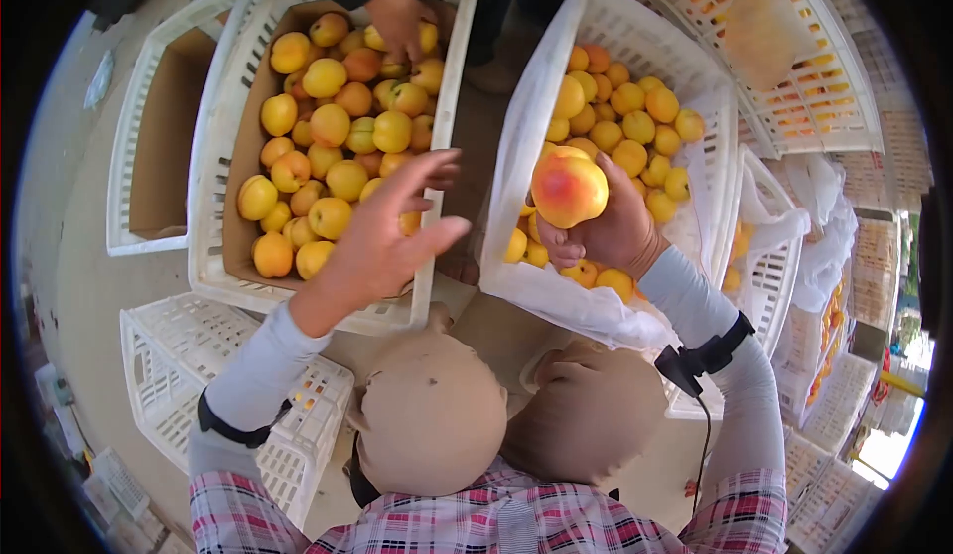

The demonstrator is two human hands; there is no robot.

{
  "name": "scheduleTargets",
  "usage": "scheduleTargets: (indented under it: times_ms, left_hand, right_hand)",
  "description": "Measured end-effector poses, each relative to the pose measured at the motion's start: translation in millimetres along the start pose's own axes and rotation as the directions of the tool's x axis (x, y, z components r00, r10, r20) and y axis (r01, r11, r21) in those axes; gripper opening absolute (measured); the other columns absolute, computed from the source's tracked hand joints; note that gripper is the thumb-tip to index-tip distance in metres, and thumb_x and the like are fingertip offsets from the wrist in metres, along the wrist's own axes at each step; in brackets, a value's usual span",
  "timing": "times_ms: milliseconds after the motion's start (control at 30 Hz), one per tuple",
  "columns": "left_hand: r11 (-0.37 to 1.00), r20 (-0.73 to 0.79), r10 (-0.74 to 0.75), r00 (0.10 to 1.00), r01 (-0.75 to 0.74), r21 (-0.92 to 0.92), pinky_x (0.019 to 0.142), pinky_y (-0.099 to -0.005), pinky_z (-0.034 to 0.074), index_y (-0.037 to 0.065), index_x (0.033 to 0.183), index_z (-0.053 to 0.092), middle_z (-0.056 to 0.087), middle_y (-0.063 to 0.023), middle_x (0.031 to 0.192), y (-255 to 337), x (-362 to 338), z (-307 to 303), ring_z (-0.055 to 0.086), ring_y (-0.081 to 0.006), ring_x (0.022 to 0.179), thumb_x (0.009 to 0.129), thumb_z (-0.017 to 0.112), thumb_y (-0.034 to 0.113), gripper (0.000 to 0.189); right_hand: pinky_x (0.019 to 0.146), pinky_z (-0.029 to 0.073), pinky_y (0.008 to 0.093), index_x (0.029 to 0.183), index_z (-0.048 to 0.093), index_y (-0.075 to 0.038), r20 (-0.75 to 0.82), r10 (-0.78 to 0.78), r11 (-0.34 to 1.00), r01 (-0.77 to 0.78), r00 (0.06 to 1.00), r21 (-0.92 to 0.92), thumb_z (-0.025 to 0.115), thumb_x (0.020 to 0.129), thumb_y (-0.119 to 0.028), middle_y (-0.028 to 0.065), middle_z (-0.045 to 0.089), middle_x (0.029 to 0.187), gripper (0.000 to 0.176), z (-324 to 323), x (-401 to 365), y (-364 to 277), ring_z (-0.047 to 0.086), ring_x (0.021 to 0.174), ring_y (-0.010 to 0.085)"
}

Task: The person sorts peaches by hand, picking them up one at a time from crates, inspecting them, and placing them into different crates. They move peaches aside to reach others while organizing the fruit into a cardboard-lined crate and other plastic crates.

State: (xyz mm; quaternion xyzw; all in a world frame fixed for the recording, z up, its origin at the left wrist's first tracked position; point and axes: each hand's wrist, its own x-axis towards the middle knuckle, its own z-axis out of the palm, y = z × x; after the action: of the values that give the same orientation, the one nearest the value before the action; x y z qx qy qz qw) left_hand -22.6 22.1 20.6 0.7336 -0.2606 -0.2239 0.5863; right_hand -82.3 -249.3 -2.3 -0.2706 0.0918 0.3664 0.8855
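Red-blushed yellow peach [570, 188]: grasped in the right hand [627, 224], fingers curled around its underside and right side. In the head view, this hand is positioned above the near-left part of the right-hand plastic crate [713, 246], which holds yellow peaches [632, 157] and white liner film [586, 313]. The left hand [377, 241] is released, fingers spread, above the near-right corner of the left-hand plastic crate [210, 147]. Cardboard [242, 147] lines this crate around more peaches [329, 125]. At its far-right corner, another person's hand [399, 26] reaches among the fruit. One narrower cardboard-lined crate [132, 147] stands beside its left edge; a slatted crate [169, 355] sits near its near edge.
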Motion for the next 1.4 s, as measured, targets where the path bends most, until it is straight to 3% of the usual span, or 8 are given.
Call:
scheduleTargets:
  times_ms: [233,333,567,633,733,933,1267,1400]
  left_hand:
    - [0.662,0.166,-0.180,0.970,0.244,-0.709,0.080,-0.0263,0.049,0.001,0.129,0.033,0.052,-0.0080,0.107,10.6,19.8,38.6,0.055,-0.0139,0.096,0.079,0.072,0.014,0.065]
    - [0.832,-0.194,-0.057,0.979,-0.060,-0.551,0.086,-0.0281,0.046,0.000,0.126,0.036,0.052,-0.0089,0.107,-15.1,3.2,34.9,0.051,-0.0142,0.100,0.073,0.076,0.017,0.069]
    - [0.967,-0.344,-0.252,0.905,0.225,-0.118,0.090,-0.0328,0.045,0.000,0.126,0.040,0.052,-0.0156,0.112,-68.7,-29.4,-69.6,0.054,-0.0236,0.102,0.066,0.078,0.021,0.073]
    - [0.810,-0.397,-0.071,0.915,0.285,0.513,0.091,-0.0371,0.046,0.003,0.132,0.038,0.051,-0.0204,0.115,-88.1,-34.8,-92.7,0.055,-0.0320,0.104,0.068,0.076,0.019,0.076]
    - [0.511,-0.264,-0.051,0.963,0.252,0.822,0.091,-0.0413,0.045,0.007,0.134,0.038,0.049,-0.0237,0.120,-119.6,-35.4,-123.9,0.053,-0.0384,0.107,0.071,0.073,0.018,0.073]
    - [0.606,-0.152,-0.350,0.924,0.347,0.716,0.093,-0.0406,0.044,0.007,0.127,0.048,0.049,-0.0204,0.124,-134.1,-24.1,-155.7,0.051,-0.0368,0.111,0.076,0.068,0.025,0.058]
    - [0.388,-0.097,-0.265,0.959,0.199,0.900,0.089,-0.0419,0.045,0.003,0.124,0.049,0.052,-0.0159,0.123,-135.6,-3.4,-131.1,0.053,-0.0363,0.106,0.072,0.073,0.023,0.061]
    - [0.382,-0.106,-0.247,0.963,0.198,0.903,0.088,-0.0418,0.046,0.006,0.128,0.046,0.051,-0.0142,0.124,-138.0,-9.8,-124.5,0.053,-0.0362,0.105,0.074,0.071,0.019,0.061]
  right_hand:
    - [0.067,0.048,0.0361,0.110,0.054,-0.005,-0.051,0.151,0.981,-0.156,0.987,-0.115,0.019,0.091,-0.066,0.0160,0.062,0.085,0.073,35.0,38.5,-3.8,0.058,0.068,0.0259]
    - [0.071,0.047,0.0333,0.113,0.053,-0.001,-0.171,0.176,0.791,-0.243,0.969,-0.561,0.018,0.093,-0.063,0.0147,0.063,0.092,0.074,41.3,31.9,-10.3,0.058,0.075,0.0222]
    - [0.071,0.046,0.0294,0.113,0.054,-0.001,-0.279,-0.147,0.892,0.005,0.949,-0.451,0.024,0.097,-0.054,0.0107,0.064,0.091,0.062,4.1,-7.4,-8.0,0.058,0.077,0.0184]
    - [0.071,0.045,0.0290,0.112,0.053,-0.002,-0.314,-0.249,0.894,0.093,0.916,-0.438,0.031,0.097,-0.050,0.0081,0.063,0.091,0.054,-1.3,-12.7,-8.9,0.057,0.079,0.0154]
    - [0.070,0.045,0.0285,0.112,0.052,-0.002,-0.358,-0.286,0.874,0.089,0.889,-0.477,0.034,0.097,-0.047,0.0079,0.063,0.091,0.050,-10.6,-21.1,-7.1,0.057,0.079,0.0146]
    - [0.069,0.046,0.0272,0.116,0.050,0.000,-0.381,-0.338,0.799,0.048,0.861,-0.599,0.040,0.097,-0.041,0.0077,0.063,0.093,0.045,-20.6,-43.0,1.2,0.057,0.078,0.0135]
    - [0.071,0.047,0.0237,0.115,0.054,0.000,-0.607,-0.372,0.731,-0.182,0.703,-0.658,0.048,0.096,-0.033,0.0078,0.061,0.097,0.039,-57.5,-72.0,-20.2,0.055,0.075,0.0102]
    - [0.074,0.049,0.0296,0.116,0.053,0.000,-0.532,-0.471,0.407,-0.362,0.703,-0.839,0.056,0.090,-0.036,0.0116,0.062,0.097,0.045,-90.1,-49.1,-25.1,0.060,0.081,0.0176]
